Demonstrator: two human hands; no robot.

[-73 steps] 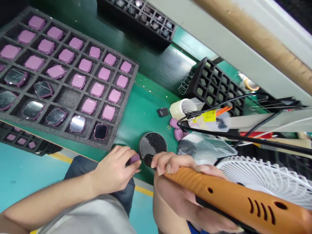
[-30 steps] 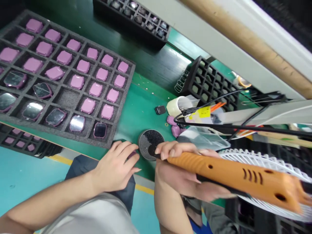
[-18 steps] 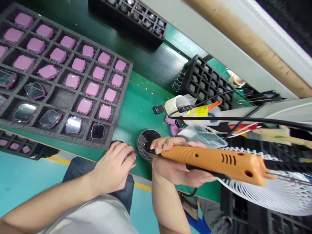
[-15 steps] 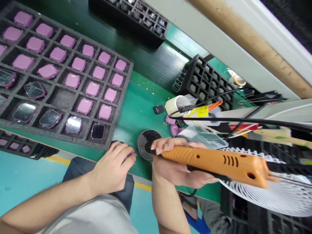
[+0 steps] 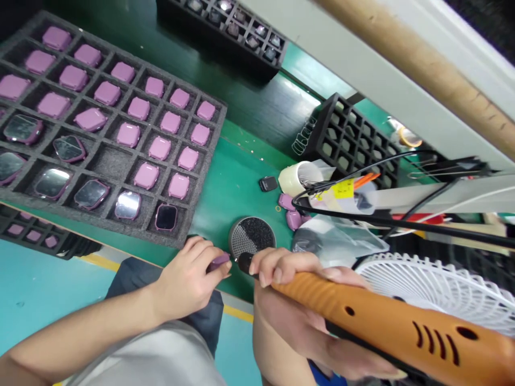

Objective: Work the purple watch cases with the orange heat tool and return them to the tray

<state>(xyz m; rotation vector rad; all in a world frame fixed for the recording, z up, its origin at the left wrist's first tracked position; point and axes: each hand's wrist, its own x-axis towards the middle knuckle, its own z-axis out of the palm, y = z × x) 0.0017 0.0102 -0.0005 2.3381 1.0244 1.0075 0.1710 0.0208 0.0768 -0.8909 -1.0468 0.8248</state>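
Note:
My left hand (image 5: pixel 189 276) is closed on a small purple watch case (image 5: pixel 218 261), pinched between thumb and fingers near the bench's front edge. My right hand (image 5: pixel 295 300) grips an orange electric screwdriver (image 5: pixel 346 308) by its dark front end and body. The screwdriver's tip points left, close beside the watch case; whether they touch I cannot tell. Just behind the tip stands a round dish (image 5: pixel 241 246) with a dotted surface, partly covered with tiny dark pieces. The big grey foam tray (image 5: pixel 115 161), to the left, holds many purple watch cases, some with dark glassy faces up.
A black watch body (image 5: pixel 268 183) and loose purple cases (image 5: pixel 293 219) lie near a white cup (image 5: pixel 295 179). Clear plastic bags (image 5: pixel 341 238), a black cable (image 5: pixel 402 220) and a white fan grille (image 5: pixel 434 284) crowd the right. Black compartment boxes (image 5: pixel 346 139) stand behind.
The screwdriver's tip has come away from the dish towards the watch case in my left hand, and its rear end has swung down and nearer. More of the dish shows.

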